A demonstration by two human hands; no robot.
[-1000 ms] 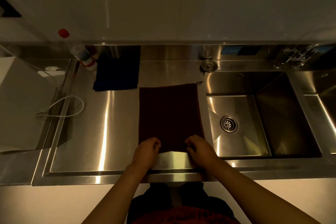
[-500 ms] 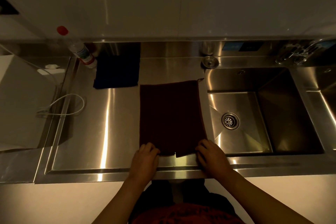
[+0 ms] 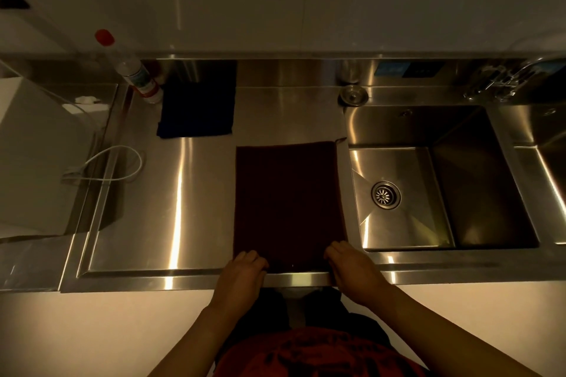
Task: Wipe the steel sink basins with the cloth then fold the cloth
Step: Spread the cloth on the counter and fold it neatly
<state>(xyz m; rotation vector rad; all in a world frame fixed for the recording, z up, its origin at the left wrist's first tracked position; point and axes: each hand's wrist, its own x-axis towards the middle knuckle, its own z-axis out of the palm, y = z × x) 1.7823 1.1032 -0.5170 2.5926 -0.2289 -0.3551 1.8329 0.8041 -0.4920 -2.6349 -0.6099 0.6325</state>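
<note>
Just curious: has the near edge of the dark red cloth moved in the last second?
Yes. The dark red cloth has had its near edge pulled toward the counter's front edge; its far edge stays beside the sink.

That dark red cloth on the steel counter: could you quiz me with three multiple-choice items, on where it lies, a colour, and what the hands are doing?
1. The dark red cloth lies:
A. in the basin
B. flat, left of the sink basin
C. on the bottle

2. The bottle cap is:
A. red
B. green
C. white

3. The left hand and right hand:
A. hang idle
B. hold the bottle
C. hold the cloth's near corners

Answers: 1 B, it is spread on the counter; 2 A, the cap shows red; 3 C, fingers curl at its near edge.
</note>
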